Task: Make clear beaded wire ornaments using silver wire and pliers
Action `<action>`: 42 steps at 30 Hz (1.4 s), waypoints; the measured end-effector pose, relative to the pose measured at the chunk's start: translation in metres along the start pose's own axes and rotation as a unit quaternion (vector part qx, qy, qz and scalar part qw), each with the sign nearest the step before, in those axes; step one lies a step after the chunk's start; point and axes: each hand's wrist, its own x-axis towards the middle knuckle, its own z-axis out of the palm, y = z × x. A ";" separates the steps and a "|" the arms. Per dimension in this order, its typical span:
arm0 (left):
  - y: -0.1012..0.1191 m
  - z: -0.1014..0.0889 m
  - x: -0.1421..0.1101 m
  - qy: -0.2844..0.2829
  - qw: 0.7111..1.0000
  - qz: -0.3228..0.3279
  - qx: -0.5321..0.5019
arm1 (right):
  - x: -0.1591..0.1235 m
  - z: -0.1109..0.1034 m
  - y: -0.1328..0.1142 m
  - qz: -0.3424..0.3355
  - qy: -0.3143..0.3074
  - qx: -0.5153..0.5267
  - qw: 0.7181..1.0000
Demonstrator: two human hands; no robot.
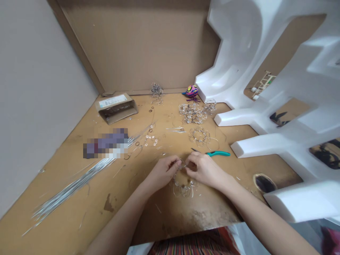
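The left hand [166, 172] and right hand [204, 170] meet just above the middle of the wooden board [170, 216], both bent over a looped wire piece [183, 186] strung with clear beads. The piece lies on the board, directly below the hands and touching neither wrist. The left fingers [174, 163] are pressed together and pinch its upper edge; the right fingers [190, 163] curl in opposite them, apparently pinching the same wire, though the exact grip is too small to be sure of.

Teal-handled pliers [217, 153] lie just beyond the right hand, untouched. Farther up sit two more wire-and-bead rounds, [199, 137] and [192, 113], with a wire tangle [157, 93] near the back wall. A long bundle of straight wire rods [74, 186] runs across the board's left side, ending beside a blurred purple object [105, 143]. Loose beads [150, 137] lie near its tip. A cardboard box [117, 108] stands at the back left, a bright toy [191, 91] at the back right, and white foam packaging [244, 49] fills the right side.
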 end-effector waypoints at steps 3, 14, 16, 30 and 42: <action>0.001 0.000 -0.001 -0.020 0.999 -0.006 -0.028 | -0.001 -0.001 -0.001 -0.004 0.004 0.003 1.000; 0.002 -0.001 0.000 -0.012 0.998 0.001 -0.069 | -0.001 -0.004 -0.003 -0.016 0.013 0.001 1.000; 0.002 -0.002 -0.001 -0.016 0.998 0.002 -0.063 | -0.003 -0.007 -0.003 -0.021 0.005 0.003 1.000; 0.002 0.000 -0.002 -0.005 0.999 0.016 -0.029 | -0.021 -0.025 0.002 -0.036 0.012 -0.018 0.999; 0.005 0.002 -0.006 -0.043 0.998 0.043 -0.016 | -0.013 -0.014 0.014 0.070 0.021 0.154 0.985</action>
